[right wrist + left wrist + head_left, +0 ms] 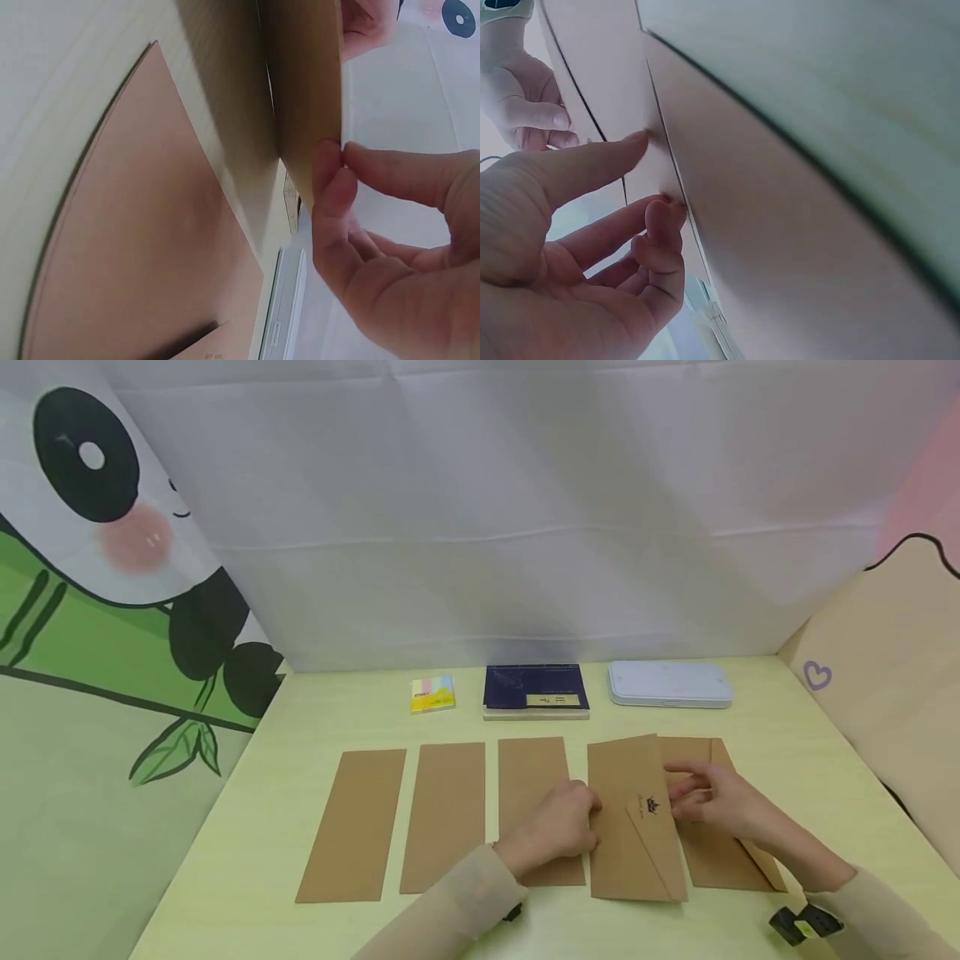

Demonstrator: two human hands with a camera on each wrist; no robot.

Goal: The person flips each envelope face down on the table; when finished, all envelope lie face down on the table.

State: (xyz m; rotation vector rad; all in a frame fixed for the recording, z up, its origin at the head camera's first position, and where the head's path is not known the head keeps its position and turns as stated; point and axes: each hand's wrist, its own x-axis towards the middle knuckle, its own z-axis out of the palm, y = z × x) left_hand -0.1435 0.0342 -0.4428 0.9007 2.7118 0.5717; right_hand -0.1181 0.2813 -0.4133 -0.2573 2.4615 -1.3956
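Note:
A brown kraft envelope (626, 827) with a slanted flap and small dark crown print is raised on its right side, clear of the table. Thumb and fingers of my right hand (716, 802) pinch that right edge; the right wrist view shows the pinch on the raised envelope (307, 82). At its left edge, my left hand (555, 827) holds the envelope between curled fingers and thumb, though the exact contact is partly hidden. The left forearm crosses over another brown envelope (532, 768). Under my right hand lies an envelope (720, 860) with a folded flap showing.
Two more brown envelopes, one at far left (352, 827) and one beside it (444, 818), lie flat in the row. Behind stand sticky notes (432, 695), a dark blue notebook (536, 689) and a pale blue case (670, 683). A white cloth (480, 527) hangs at the back.

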